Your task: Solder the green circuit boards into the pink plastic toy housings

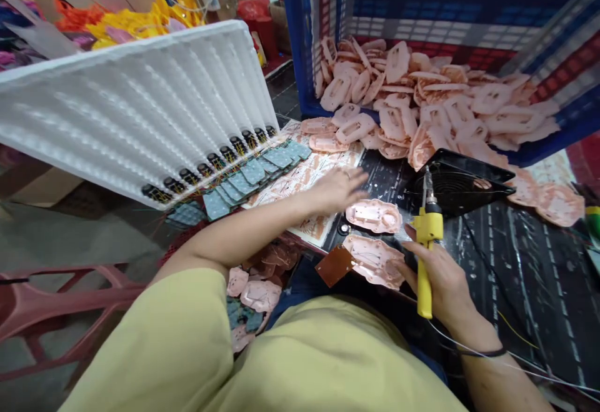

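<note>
Right grip [440, 281]: closed around a yellow soldering iron [425, 256], tip upward.
Left grip [338, 190]: open, fingers spread, holding nothing.
Pink moulded shell [374, 216]: on the black bench [515, 268], at 4 o'clock from the left grip.
Blue crate [300, 37]: at 12 o'clock, heaped with pink shells.

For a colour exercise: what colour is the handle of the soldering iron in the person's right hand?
Bright yellow plastic handle, best seen in the head view.
</note>
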`<state>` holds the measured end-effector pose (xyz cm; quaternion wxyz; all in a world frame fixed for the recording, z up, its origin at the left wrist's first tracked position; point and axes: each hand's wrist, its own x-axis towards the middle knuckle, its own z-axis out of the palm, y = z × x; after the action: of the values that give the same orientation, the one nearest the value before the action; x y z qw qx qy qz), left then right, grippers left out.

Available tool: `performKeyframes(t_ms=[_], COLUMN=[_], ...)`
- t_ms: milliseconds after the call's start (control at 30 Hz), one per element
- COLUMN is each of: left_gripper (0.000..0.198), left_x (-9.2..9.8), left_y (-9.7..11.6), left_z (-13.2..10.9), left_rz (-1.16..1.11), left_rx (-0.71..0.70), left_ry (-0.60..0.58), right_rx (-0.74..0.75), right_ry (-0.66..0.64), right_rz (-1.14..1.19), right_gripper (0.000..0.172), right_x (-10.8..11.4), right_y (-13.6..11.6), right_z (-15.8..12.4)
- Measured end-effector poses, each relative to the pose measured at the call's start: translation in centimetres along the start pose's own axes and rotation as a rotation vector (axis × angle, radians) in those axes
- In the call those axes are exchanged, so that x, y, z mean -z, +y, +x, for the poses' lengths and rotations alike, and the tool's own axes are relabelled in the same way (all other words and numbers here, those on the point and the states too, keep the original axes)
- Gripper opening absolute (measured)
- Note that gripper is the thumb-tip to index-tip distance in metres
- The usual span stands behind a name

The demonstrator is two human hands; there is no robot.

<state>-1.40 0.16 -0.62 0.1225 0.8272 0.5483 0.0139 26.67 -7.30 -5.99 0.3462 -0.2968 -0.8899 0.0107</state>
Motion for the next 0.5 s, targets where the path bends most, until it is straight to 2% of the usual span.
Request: performKeyframes(t_ms=[67, 100, 133, 200, 267, 400, 500], left_gripper=[0.06, 0.061, 0.063, 0.069, 0.075, 0.071, 0.067], left_x=[0.8, 1.0, 1.0, 0.5, -0.3, -1.0, -1.2], left_y=[-3.0, -4.4, -5.6, -6.6, -5.7, -1.4, 1.3], left_z=[2.5, 3.6, 4.4, 4.8, 3.8, 0.2, -1.2], left_rz=[0.048, 0.054, 0.057, 0.066, 0.082, 0.064, 0.049], left_rx=[0.218, 0.311, 0.365, 0.373, 0.3, 0.15, 0.03], left_ry=[0.125, 0.148, 0.131, 0.053, -0.028, -0.131, -0.159], right_rx=[0.014, 0.024, 0.03, 0.033, 0.031, 0.038, 0.057], right_ry=[-0.005, -0.003, -0.002, -0.013, -0.042, -0.064, -0.04], right_rz=[0.003, 0.009, 0.015, 0.023, 0.018, 0.022, 0.034], right_gripper=[0.031, 0.031, 0.031, 0.032, 0.033, 0.033, 0.036], right_x=[-0.5, -0.8, -1.2, -1.8, -2.2, -2.3, -2.3], right_y=[0.1, 0.1, 0.1, 0.1, 0.2, 0.5, 0.9], right_z=[0.7, 1.0, 1.3, 1.7, 1.9, 1.4, 0.9])
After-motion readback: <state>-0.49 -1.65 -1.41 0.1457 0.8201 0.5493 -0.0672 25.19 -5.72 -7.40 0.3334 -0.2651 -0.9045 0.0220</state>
